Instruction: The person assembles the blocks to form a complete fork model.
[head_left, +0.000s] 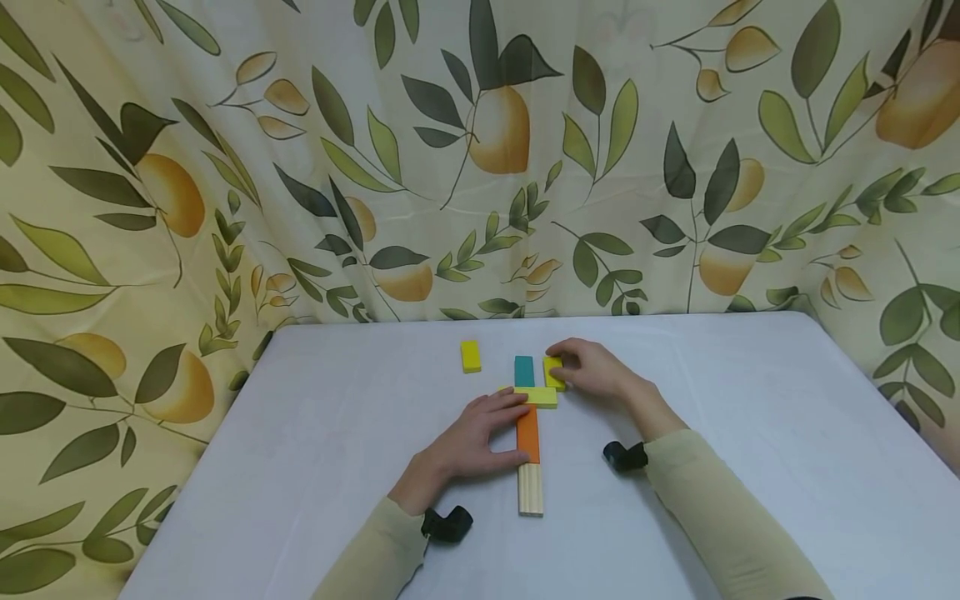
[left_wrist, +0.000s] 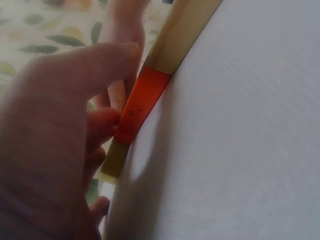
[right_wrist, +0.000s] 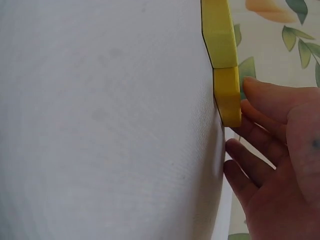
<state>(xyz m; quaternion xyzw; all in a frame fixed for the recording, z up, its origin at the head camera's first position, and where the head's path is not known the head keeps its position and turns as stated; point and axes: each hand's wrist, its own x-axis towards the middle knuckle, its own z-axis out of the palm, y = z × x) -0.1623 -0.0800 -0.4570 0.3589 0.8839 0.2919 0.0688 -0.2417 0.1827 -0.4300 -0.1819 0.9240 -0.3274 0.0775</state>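
Observation:
Flat wooden blocks form a column on the white table: a plain wood block (head_left: 530, 492) nearest, then an orange block (head_left: 528, 442), a crosswise yellow-green block (head_left: 543, 397) and a teal block (head_left: 524, 372). My left hand (head_left: 478, 437) lies spread along the column's left, fingertips on the yellow-green block and thumb by the orange block's near end. With thumb and forefinger, my right hand (head_left: 596, 371) pinches a yellow block (head_left: 553, 375) to the right of the teal one. The right wrist view shows this yellow block (right_wrist: 228, 97) end-on against the yellow-green block (right_wrist: 220, 37).
Another yellow block (head_left: 470, 357) lies on the table (head_left: 337, 467), left of the teal block. A leaf-and-fruit patterned curtain (head_left: 600, 208) hangs behind the table's far edge. Black wrist cameras (head_left: 447, 525) sit at both cuffs.

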